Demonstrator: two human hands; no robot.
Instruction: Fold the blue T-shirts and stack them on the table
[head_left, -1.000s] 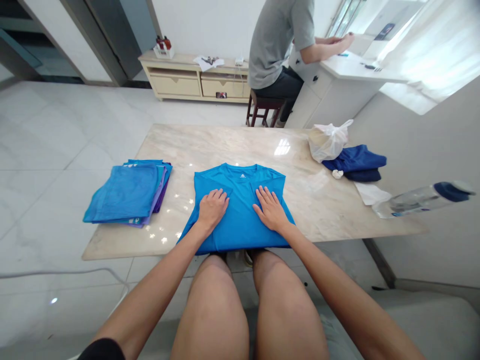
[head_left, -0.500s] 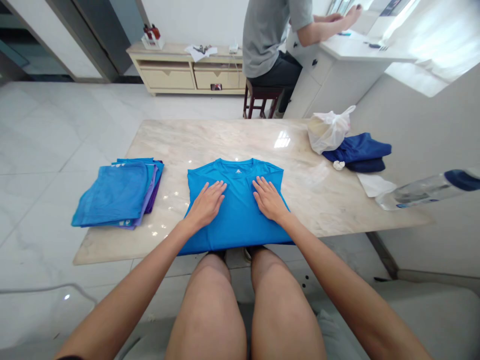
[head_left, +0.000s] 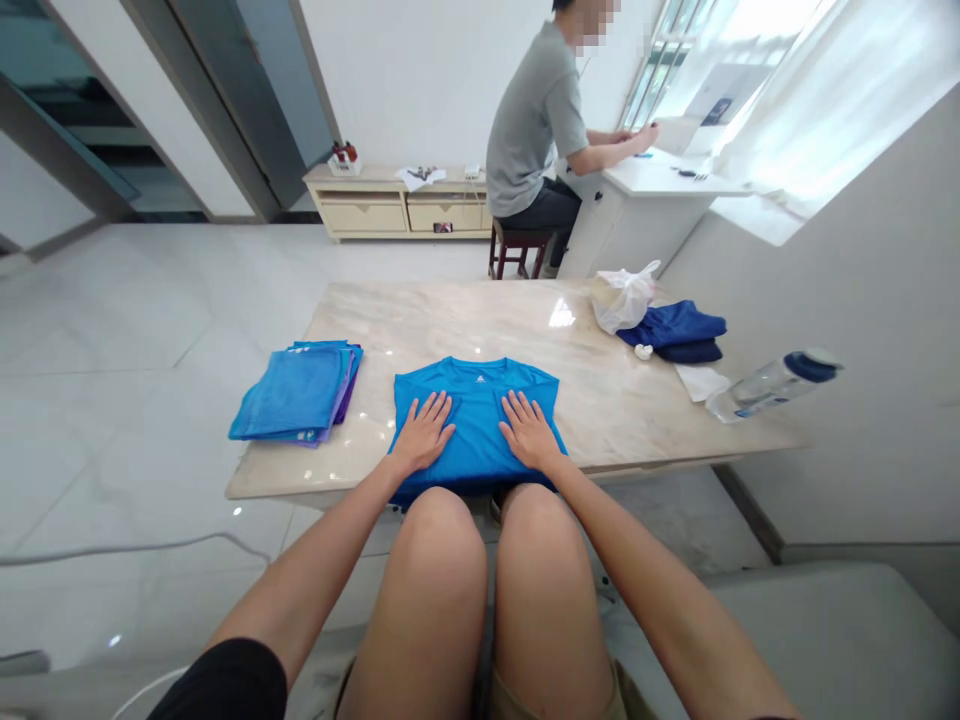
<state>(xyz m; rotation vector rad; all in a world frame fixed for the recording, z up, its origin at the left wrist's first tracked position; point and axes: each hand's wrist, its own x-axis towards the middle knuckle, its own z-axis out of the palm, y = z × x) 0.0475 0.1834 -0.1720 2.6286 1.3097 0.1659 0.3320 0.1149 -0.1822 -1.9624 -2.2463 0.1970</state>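
Note:
A bright blue T-shirt [head_left: 474, 425] lies spread on the marble-topped table [head_left: 600, 420], its neckline toward the far side and its lower part hanging over the near edge. My left hand [head_left: 425, 432] rests flat on the shirt's left side, fingers stretched out. On the right side of the chest, my right hand [head_left: 527, 428] is also laid flat with fingers apart. Neither hand grips the cloth. To the left, a stack of folded blue and purple clothes [head_left: 296, 392] sits at the table's left edge, partly overhanging it.
At the table's right are a white plastic bag [head_left: 624, 298], dark blue cloth [head_left: 679, 328], a paper sheet [head_left: 700, 382] and a water bottle [head_left: 772, 385]. Beyond, a person in a grey shirt [head_left: 529, 130] sits on a stool by a white desk [head_left: 660, 175]. A low cabinet [head_left: 367, 215] stands behind.
The head view has tilted up and drawn back, showing more of the room. My hands have slid slightly toward the near edge on the shirt, staying flat.

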